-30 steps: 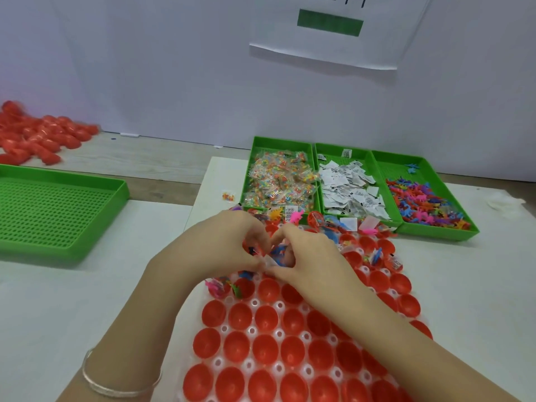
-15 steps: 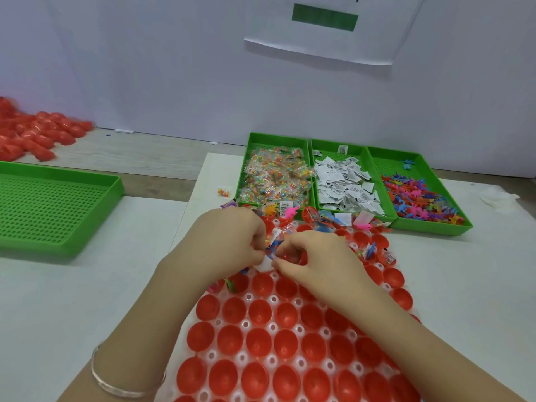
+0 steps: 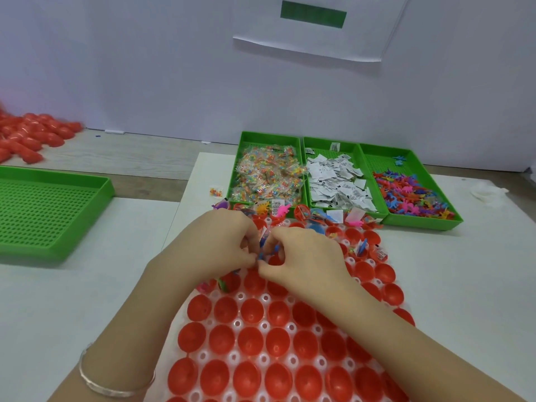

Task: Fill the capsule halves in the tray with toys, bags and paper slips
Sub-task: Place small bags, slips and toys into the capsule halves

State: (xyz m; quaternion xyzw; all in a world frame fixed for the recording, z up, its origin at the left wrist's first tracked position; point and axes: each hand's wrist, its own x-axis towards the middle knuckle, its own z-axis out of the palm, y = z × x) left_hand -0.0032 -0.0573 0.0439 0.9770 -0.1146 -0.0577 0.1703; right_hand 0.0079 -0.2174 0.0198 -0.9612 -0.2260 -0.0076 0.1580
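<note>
Red capsule halves (image 3: 249,311) stand open side up in a white holed tray (image 3: 264,326) in front of me. The far rows hold toys, small bags and slips; the near rows hold nothing. My left hand (image 3: 223,242) and my right hand (image 3: 301,256) meet over the tray's far part, fingers curled. Between their fingertips they pinch a small blue toy (image 3: 268,250) and a clear wrapper. What else the left hand hides I cannot tell.
Three green bins stand behind the tray: candy-coloured bags (image 3: 268,175), paper slips (image 3: 338,181), plastic toys (image 3: 412,195). A stray bag (image 3: 216,192) lies beside them. A large green perforated tray (image 3: 43,210) sits at left, loose red capsule halves (image 3: 29,137) beyond it.
Both hands have stayed pressed together over the same far capsules, fingers working the blue toy and wrapper; the view has shifted slightly.
</note>
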